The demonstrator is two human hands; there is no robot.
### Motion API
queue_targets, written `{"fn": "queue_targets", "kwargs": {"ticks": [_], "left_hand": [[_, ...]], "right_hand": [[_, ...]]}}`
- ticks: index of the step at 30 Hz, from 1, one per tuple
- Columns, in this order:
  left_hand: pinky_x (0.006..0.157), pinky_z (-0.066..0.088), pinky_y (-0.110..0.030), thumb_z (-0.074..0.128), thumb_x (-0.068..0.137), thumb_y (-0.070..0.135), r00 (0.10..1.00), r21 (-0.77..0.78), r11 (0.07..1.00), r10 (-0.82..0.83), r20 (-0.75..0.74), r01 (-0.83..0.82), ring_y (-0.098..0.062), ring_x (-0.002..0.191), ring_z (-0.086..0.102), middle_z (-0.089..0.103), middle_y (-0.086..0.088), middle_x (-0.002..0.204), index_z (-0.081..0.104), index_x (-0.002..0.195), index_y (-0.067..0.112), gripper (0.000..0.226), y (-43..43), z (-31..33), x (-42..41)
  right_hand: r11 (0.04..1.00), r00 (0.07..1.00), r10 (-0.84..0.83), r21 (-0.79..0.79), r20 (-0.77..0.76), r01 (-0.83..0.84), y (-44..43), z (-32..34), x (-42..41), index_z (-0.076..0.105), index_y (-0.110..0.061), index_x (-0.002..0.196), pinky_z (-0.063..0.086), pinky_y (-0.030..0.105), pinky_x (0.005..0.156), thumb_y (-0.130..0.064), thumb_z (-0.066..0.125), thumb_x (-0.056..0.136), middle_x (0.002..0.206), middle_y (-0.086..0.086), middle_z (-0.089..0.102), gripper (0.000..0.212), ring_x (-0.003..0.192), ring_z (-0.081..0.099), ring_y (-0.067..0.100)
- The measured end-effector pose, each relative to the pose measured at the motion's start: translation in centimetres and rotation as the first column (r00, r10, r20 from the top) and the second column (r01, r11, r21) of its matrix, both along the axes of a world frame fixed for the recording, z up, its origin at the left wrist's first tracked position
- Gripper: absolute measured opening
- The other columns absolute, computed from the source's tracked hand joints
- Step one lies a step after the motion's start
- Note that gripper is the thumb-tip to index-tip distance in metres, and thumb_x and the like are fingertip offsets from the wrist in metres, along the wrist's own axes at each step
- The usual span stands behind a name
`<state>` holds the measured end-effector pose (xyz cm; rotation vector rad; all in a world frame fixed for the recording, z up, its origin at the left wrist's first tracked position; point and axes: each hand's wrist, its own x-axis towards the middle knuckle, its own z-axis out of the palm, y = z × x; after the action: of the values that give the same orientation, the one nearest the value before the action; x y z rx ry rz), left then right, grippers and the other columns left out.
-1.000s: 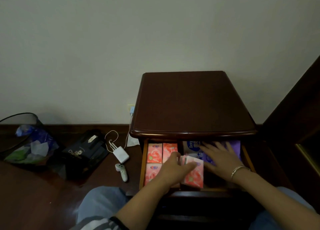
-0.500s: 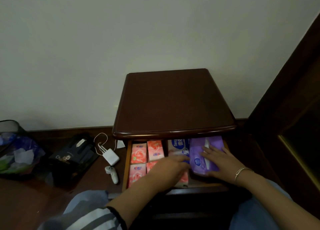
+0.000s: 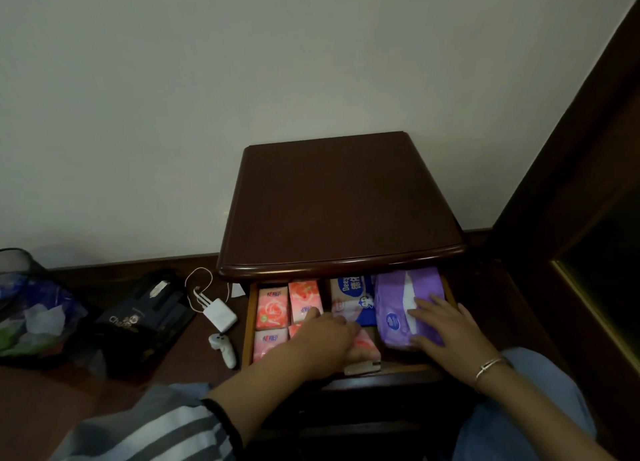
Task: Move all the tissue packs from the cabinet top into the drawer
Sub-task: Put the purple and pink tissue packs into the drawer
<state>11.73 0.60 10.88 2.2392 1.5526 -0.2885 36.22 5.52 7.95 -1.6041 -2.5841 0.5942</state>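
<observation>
The dark wooden cabinet top [image 3: 341, 204] is bare; the pink and purple tissue packs are packed in the open wooden drawer [image 3: 246, 325]. The soft purple plastic tissue pack [image 3: 398, 304] at the right is pressed flat under the right hand [image 3: 441, 325], fingers spread, seemingly to seat it. A pink pack [image 3: 363, 351] at the near middle is covered by the left hand [image 3: 325, 336], fingers loosely curved over it.

Drawer back [image 3: 349, 277]: being hidden under the cabinet top [image 3: 339, 204]
Pink pack [image 3: 363, 351]: being partly covered by the left hand [image 3: 322, 339]
Bin [image 3: 20, 301]: being cut off at the left edge
Pack lettering: being blurred beyond reading
</observation>
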Motion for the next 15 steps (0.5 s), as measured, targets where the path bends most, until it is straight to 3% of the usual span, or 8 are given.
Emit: {"fn": "queue_targets", "kwargs": {"ticks": [2, 4, 10, 15], "left_hand": [[0.103, 0.026, -0.045, 0.04, 0.085, 0.072, 0.993, -0.113, 0.994, 0.012, 0.118, 0.001, -0.023, 0.12, 0.048, 0.056, -0.004, 0.13, 0.046, 0.135, 0.026, 0.068, 0.4, 0.4, -0.7], [0.103, 0.025, -0.046, 0.046, 0.081, 0.073, 0.99, -0.136, 0.991, -0.004, 0.14, 0.023, -0.023, 0.125, 0.044, 0.051, -0.002, 0.136, 0.042, 0.138, 0.028, 0.073, 0.9, 0.6, -1.5], [0.107, 0.025, -0.045, 0.052, 0.078, 0.069, 0.993, 0.217, 0.976, 0.004, -0.121, 0.022, -0.027, 0.124, 0.039, 0.044, -0.006, 0.139, 0.03, 0.145, 0.025, 0.084, -0.1, -0.7, -1.1], [0.101, 0.034, -0.035, 0.063, 0.076, 0.061, 0.987, 0.198, 0.967, 0.148, 0.058, -0.157, -0.022, 0.12, 0.04, 0.044, -0.004, 0.136, 0.034, 0.141, 0.024, 0.08, -0.8, -1.2, 0.1]], "right_hand": [[0.999, 0.999, -0.022, 0.041, -0.034, 0.023, -0.1, -0.2, -0.1, 0.043, -0.036, 0.135, 0.013, 0.033, 0.116, -0.045, 0.053, 0.089, 0.151, -0.015, 0.031, 0.049, 0.144, 0.014, 0.005], [0.998, 0.999, -0.028, 0.058, -0.041, 0.03, -0.1, -0.4, -0.1, 0.046, -0.034, 0.133, 0.015, 0.033, 0.116, -0.043, 0.055, 0.088, 0.149, -0.013, 0.036, 0.047, 0.143, 0.019, 0.006], [0.997, 0.999, -0.038, 0.064, -0.023, 0.04, -0.2, -0.4, -0.1, 0.045, -0.036, 0.134, 0.015, 0.034, 0.116, -0.043, 0.053, 0.087, 0.148, -0.014, 0.036, 0.047, 0.143, 0.019, 0.006], [0.997, 0.999, -0.037, 0.073, -0.021, 0.038, -0.1, 0.1, -0.1, 0.045, -0.035, 0.134, 0.014, 0.031, 0.116, -0.043, 0.05, 0.09, 0.148, -0.014, 0.036, 0.045, 0.142, 0.019, 0.006]]}}
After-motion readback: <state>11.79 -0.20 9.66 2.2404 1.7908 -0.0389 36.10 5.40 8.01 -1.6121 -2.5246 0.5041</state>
